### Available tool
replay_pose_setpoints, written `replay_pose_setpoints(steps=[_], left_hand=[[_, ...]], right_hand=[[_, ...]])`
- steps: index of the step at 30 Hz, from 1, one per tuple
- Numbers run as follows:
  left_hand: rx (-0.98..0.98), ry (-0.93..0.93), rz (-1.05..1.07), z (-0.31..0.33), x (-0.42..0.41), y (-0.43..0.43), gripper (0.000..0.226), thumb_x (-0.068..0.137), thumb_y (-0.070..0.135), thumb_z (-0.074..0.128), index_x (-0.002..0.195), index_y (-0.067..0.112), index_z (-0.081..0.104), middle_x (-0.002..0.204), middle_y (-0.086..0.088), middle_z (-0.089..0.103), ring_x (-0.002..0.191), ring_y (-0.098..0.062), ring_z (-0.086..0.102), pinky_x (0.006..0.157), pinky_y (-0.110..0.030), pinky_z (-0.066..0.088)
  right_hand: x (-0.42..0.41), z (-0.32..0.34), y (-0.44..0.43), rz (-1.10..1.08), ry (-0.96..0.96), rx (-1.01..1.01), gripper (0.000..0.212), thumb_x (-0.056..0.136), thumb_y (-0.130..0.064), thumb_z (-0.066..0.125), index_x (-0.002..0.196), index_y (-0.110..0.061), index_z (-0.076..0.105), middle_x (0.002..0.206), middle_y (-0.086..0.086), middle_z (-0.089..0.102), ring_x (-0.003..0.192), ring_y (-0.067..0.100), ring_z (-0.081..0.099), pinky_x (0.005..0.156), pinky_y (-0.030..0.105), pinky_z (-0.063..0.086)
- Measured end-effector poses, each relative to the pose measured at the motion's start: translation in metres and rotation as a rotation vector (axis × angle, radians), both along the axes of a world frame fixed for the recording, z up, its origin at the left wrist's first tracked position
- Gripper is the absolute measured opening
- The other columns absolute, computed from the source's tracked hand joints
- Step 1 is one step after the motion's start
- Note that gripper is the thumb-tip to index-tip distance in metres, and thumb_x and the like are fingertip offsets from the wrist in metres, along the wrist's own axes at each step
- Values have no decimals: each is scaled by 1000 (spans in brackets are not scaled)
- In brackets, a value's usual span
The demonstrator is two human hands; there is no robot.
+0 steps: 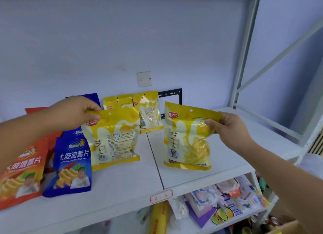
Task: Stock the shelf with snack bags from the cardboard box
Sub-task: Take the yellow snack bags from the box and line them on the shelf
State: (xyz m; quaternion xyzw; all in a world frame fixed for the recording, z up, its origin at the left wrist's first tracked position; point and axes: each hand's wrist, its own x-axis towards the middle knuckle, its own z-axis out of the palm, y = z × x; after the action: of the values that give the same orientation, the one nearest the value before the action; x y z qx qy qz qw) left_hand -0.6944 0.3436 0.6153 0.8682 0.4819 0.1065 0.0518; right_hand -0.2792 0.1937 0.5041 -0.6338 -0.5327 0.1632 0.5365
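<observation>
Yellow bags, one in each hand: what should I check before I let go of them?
1. Left hand grips left bag by its top: ok.
2. Right hand pinches right bag at its upper corner: ok.
3. Both bases on the shelf: ok, as it seems.
4. Both near upright: ok.
5. Same face outward: not ok; left bag shows a text block, right bag a picture.
6. Left bag apart from blue bag: cannot tell; they overlap in view.
</observation>
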Motion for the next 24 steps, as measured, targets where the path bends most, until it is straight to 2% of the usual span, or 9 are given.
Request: replay_pose_setpoints(steps=[4, 10, 14, 18, 20, 22, 23, 24], left_hand=[[-15, 12, 48, -14, -15, 29, 6, 93, 30, 67, 93, 34, 72, 89, 13, 73, 84, -5, 66, 78, -37, 54], [-56, -39, 62, -33, -16, 92, 8, 94, 31, 65, 99, 32, 71, 90, 15, 71, 82, -5, 66, 74, -33, 54], [-88, -40, 46, -46, -9, 143, 10, 95, 31, 64, 102, 32, 71, 86, 22, 66, 80, 2, 62, 63, -17, 40], [-135, -41, 34, -60, 4, 194, 24, 95, 30, 64, 116, 22, 72, 89, 26, 62, 81, 6, 59, 69, -12, 40], [-167, -29, 54, -67, 7, 218, 29, 95, 31, 64, 122, 21, 69, 98, 18, 66, 81, 3, 61, 74, -16, 46], [-200, 0, 70, -76, 8, 242, 36, 94, 36, 65, 127, 21, 66, 111, 9, 70, 86, -10, 69, 85, -34, 55], [-213, 18, 73, -81, 9, 254, 38, 94, 37, 65, 128, 21, 66, 115, 6, 71, 92, -16, 70, 90, -41, 55], [-222, 39, 67, -85, 11, 264, 38, 94, 36, 65, 128, 20, 66, 119, 3, 70, 98, -17, 68, 94, -41, 53]], right_hand=[[-15, -5, 44, 42, -19, -37, 11, 95, -23, 68, 92, -19, 77, 84, 4, 78, 82, 31, 75, 85, 57, 57], [-27, -19, 128, 103, -42, -122, 10, 94, -24, 68, 91, -21, 77, 84, -1, 78, 83, 24, 75, 90, 54, 56], [-27, -26, 192, 154, -34, -144, 11, 95, -23, 67, 92, -23, 78, 86, -1, 79, 84, 23, 76, 92, 54, 56], [-25, -35, 253, 170, -29, -179, 11, 96, -19, 67, 92, -19, 78, 85, 1, 79, 84, 25, 76, 92, 54, 57], [-21, -41, 283, 189, -34, -220, 11, 95, -20, 68, 90, -21, 78, 87, 4, 79, 87, 31, 75, 92, 57, 56], [-18, -45, 311, 187, -35, -260, 10, 95, -21, 68, 90, -21, 77, 88, 4, 79, 89, 31, 75, 93, 56, 56], [-17, -47, 325, 183, -44, -277, 9, 94, -22, 69, 91, -21, 77, 88, 3, 79, 88, 29, 75, 93, 54, 56], [-17, -48, 337, 174, -53, -292, 8, 94, -23, 70, 91, -20, 77, 88, 2, 79, 88, 28, 75, 93, 53, 56]])
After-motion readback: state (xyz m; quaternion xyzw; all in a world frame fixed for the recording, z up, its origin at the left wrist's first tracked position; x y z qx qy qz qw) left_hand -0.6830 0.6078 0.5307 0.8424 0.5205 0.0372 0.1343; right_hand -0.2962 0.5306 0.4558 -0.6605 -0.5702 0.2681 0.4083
